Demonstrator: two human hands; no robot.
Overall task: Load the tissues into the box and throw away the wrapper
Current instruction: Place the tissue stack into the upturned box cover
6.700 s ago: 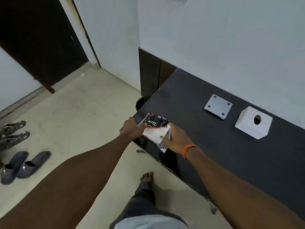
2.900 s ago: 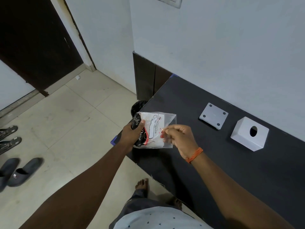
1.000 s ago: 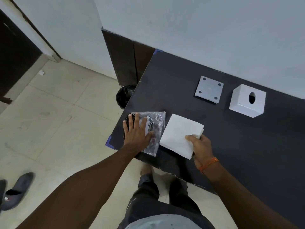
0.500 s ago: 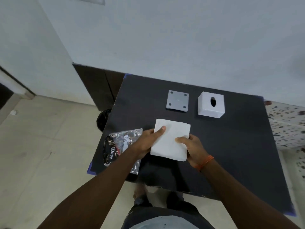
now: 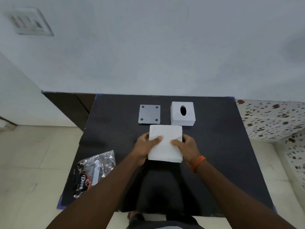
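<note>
A white stack of tissues [image 5: 165,138] is held above the middle of the black table [image 5: 222,154]. My left hand [image 5: 144,147] grips its left edge, thumb on top. My right hand [image 5: 187,148], with an orange wristband, grips its right edge the same way. Just behind the stack stands the white tissue box [image 5: 182,113] with an oval hole in its top. Its grey base plate [image 5: 149,114] lies flat to the left of the box. The empty crinkled clear wrapper [image 5: 92,172] with black print lies at the table's front left corner.
A white wall runs right behind the table. A dark cabinet [image 5: 69,106] stands at the back left. Pale floor tiles [image 5: 33,162] lie to the left, and a speckled surface [image 5: 272,119] adjoins the table on the right.
The tissues have come out of the wrapper. My left hand left the wrapper on the table and joined the right on the stack, which moved toward the box. The view has swung to face the table.
</note>
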